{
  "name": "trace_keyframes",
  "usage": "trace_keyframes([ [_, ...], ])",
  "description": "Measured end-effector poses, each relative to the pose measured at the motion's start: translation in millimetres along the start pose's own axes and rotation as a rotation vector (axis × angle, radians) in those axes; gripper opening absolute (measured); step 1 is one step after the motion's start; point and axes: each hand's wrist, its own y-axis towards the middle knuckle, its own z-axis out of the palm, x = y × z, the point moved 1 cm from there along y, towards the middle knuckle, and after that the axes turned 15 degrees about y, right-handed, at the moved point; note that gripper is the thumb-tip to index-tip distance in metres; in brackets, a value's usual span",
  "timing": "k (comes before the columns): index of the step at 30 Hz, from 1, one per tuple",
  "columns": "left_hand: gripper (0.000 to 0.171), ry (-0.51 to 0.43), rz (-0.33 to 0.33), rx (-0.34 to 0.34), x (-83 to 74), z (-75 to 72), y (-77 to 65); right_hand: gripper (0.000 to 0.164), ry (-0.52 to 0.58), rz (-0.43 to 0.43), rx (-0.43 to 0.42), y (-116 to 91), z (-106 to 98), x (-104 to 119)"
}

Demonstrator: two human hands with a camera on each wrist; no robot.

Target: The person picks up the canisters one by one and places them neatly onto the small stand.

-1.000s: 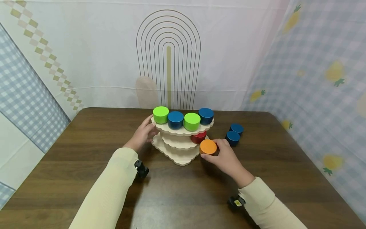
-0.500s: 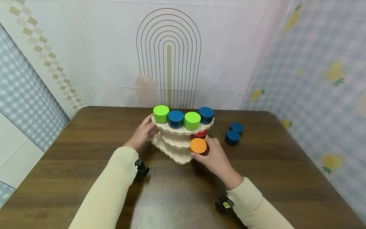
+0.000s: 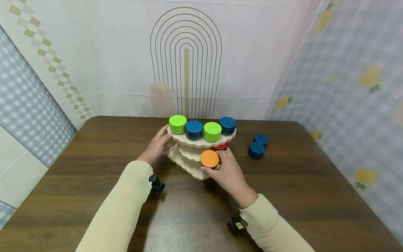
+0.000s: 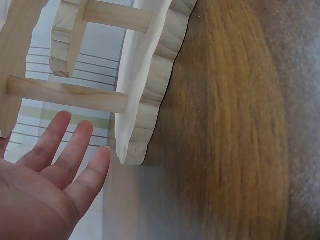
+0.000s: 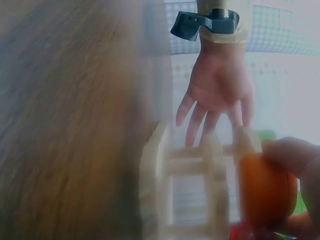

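Observation:
A pale wooden tiered stand point(image 3: 197, 142) with scalloped edges stands on the table. My left hand point(image 3: 156, 146) pinches the left edge of its top tier; the other fingers point(image 4: 80, 145) stretch loosely beside the posts in the left wrist view. My right hand point(image 3: 231, 171) grips an orange round block point(image 3: 209, 159) between thumb and fingers, in front of the stand's lower tiers. Green blocks point(image 3: 177, 124) and blue blocks point(image 3: 194, 130) alternate along the top tier. Below, a red block point(image 3: 220, 146) is partly hidden by the top tier and my right hand.
Two more blue blocks point(image 3: 256, 150) sit together on the brown table point(image 3: 283, 182) to the right of the stand. A white patterned cloth point(image 3: 126, 59) hangs behind the table, and a checked cloth point(image 3: 346, 115) hangs on the right.
My right hand has moved left with the orange block, from beside the stand to in front of its lower tiers. My left hand stays on the stand.

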Motion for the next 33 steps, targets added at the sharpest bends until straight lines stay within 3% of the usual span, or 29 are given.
trace_keyframes([
  [33, 0.059, -0.013, 0.012, 0.005, 1.4, 0.8, 0.5, 0.065, -0.052, 0.026, 0.005, 8, 26, 22],
])
